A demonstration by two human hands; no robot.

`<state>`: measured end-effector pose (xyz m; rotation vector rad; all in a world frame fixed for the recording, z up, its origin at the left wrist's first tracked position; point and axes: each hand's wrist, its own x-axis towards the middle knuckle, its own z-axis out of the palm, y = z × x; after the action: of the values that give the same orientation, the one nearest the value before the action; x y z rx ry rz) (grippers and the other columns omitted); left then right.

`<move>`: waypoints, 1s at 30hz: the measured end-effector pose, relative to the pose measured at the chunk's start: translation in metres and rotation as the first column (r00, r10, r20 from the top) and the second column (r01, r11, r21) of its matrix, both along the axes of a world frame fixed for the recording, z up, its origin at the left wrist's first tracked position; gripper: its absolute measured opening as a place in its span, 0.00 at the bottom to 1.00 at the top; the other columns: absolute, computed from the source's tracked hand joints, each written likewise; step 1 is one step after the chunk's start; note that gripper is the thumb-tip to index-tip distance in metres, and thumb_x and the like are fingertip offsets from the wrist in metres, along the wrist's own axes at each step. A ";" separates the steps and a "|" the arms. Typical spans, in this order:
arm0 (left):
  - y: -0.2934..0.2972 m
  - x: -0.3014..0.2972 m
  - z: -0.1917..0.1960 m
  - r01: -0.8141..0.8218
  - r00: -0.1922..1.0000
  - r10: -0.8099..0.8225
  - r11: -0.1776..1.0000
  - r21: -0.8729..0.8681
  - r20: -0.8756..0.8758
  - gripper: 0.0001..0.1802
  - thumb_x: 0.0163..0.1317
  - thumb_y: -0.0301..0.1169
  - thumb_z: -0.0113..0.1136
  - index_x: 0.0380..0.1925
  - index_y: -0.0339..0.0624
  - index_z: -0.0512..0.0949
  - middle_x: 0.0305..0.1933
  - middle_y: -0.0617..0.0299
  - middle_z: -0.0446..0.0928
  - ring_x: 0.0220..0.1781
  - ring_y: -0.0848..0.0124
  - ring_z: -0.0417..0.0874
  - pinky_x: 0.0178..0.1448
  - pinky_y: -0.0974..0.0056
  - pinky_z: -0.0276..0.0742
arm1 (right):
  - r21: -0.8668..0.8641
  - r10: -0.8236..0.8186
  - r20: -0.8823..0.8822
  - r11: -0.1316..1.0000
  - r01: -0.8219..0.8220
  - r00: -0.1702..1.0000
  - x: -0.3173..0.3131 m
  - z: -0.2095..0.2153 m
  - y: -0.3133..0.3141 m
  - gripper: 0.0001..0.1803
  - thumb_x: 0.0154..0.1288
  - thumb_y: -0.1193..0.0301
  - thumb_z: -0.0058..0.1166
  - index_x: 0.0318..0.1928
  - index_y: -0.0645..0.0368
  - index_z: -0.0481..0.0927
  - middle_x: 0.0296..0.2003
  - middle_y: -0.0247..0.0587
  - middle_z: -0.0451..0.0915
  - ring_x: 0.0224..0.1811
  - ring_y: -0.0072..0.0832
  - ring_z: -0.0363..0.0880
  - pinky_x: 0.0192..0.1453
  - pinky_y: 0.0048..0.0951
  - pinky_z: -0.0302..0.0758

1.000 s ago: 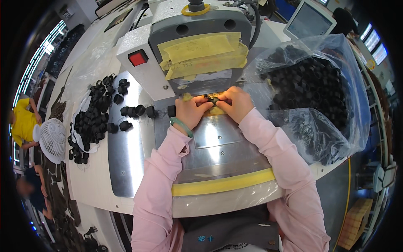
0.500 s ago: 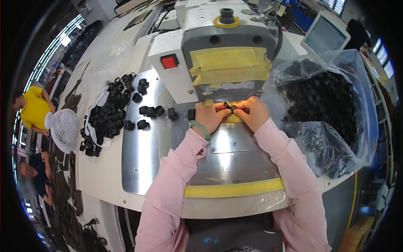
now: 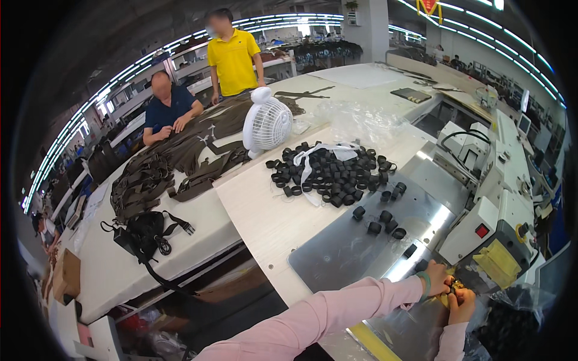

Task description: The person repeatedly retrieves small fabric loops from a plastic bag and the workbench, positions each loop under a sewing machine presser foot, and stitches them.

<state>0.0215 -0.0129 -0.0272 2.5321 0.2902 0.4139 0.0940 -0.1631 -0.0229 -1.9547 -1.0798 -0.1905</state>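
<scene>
At the right, under the head of a white and grey sewing machine (image 3: 490, 256), my two hands are close together. My left hand (image 3: 436, 280), with a green bangle at the wrist, pinches a small black strap loop (image 3: 453, 289). On the nearer side, my right hand (image 3: 462, 305) pinches the same loop, its fingers bent. The loop is mostly hidden by fingers. Several finished-looking black loops (image 3: 374, 228) lie on the metal plate (image 3: 325, 259) left of my hands, and a large heap of them (image 3: 346, 180) rests farther off on the pale tabletop.
A white fan (image 3: 269, 125) stands behind the heap. Dark straps (image 3: 150, 180) and a black buckled strap bundle (image 3: 153, 234) cover the neighbouring table, where a person in navy (image 3: 171, 108) sits and one in yellow (image 3: 235, 63) stands. A clear bag of black pieces (image 3: 512, 325) lies right.
The view has swung far to the left, so the hands and machine now sit at the lower right. Both hands stay pinched at the machine head.
</scene>
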 end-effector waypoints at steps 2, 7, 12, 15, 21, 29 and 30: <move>0.003 -0.002 0.005 0.022 1.000 -0.022 0.997 -0.072 0.000 0.14 0.40 0.45 0.56 0.21 0.48 0.79 0.23 0.56 0.76 0.34 0.62 0.75 0.44 0.58 0.58 | -0.018 -0.040 -0.052 0.999 0.039 0.998 -0.002 0.002 0.003 0.11 0.41 0.79 0.60 0.28 0.62 0.72 0.23 0.38 0.72 0.23 0.27 0.70 0.29 0.26 0.68; 0.017 -0.015 0.016 0.182 0.974 -0.158 0.972 -0.151 0.159 0.13 0.39 0.39 0.59 0.22 0.42 0.79 0.18 0.58 0.76 0.26 0.66 0.77 0.38 0.63 0.66 | -0.093 -0.036 -0.239 0.996 0.014 0.970 -0.021 0.018 0.001 0.14 0.37 0.79 0.61 0.24 0.60 0.68 0.22 0.34 0.68 0.19 0.22 0.66 0.24 0.20 0.65; 0.052 -0.054 0.030 0.423 0.900 -0.412 0.746 -0.514 0.143 0.11 0.41 0.29 0.62 0.25 0.34 0.79 0.17 0.57 0.76 0.15 0.74 0.76 0.20 0.71 0.69 | -0.077 0.128 -0.261 0.985 -0.153 0.957 -0.049 0.017 0.012 0.13 0.38 0.80 0.60 0.26 0.61 0.70 0.24 0.35 0.68 0.21 0.22 0.66 0.26 0.21 0.65; 0.069 -0.066 0.038 0.395 0.914 -0.391 0.792 -0.466 0.111 0.11 0.44 0.32 0.62 0.27 0.37 0.80 0.28 0.57 0.78 0.30 0.72 0.78 0.33 0.67 0.72 | -0.051 0.192 -0.223 0.977 -0.208 0.956 -0.047 0.018 0.015 0.12 0.39 0.81 0.59 0.28 0.62 0.71 0.25 0.36 0.69 0.24 0.24 0.67 0.29 0.22 0.66; 0.121 -0.095 0.029 -0.176 0.983 0.180 0.888 0.425 0.031 0.31 0.54 0.56 0.43 0.52 0.49 0.66 0.58 0.54 0.61 0.63 0.60 0.56 0.61 0.41 0.42 | -0.107 0.256 -0.137 0.956 -0.272 0.957 -0.051 0.030 0.014 0.10 0.42 0.80 0.56 0.29 0.62 0.73 0.27 0.39 0.70 0.27 0.29 0.70 0.31 0.24 0.68; 0.224 -0.151 0.023 -0.419 0.874 0.481 0.816 0.398 -0.067 0.26 0.59 0.48 0.41 0.56 0.50 0.60 0.58 0.59 0.62 0.64 0.65 0.55 0.61 0.41 0.44 | -0.149 0.236 -0.047 0.959 -0.240 0.971 -0.042 0.040 -0.003 0.10 0.41 0.79 0.57 0.28 0.62 0.74 0.27 0.42 0.70 0.27 0.34 0.70 0.30 0.28 0.68; 0.227 -0.155 0.022 -0.433 0.866 0.497 0.802 0.411 -0.058 0.24 0.58 0.41 0.45 0.55 0.50 0.61 0.56 0.59 0.63 0.63 0.64 0.56 0.61 0.41 0.45 | -0.215 0.174 -0.023 0.961 -0.174 0.985 -0.036 0.049 -0.013 0.09 0.40 0.79 0.57 0.27 0.61 0.73 0.27 0.43 0.70 0.26 0.36 0.70 0.30 0.30 0.68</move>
<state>-0.1331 0.2140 -0.0048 2.8728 1.0052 0.4872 0.0581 -0.1765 0.0257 -2.0352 -1.3084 0.0292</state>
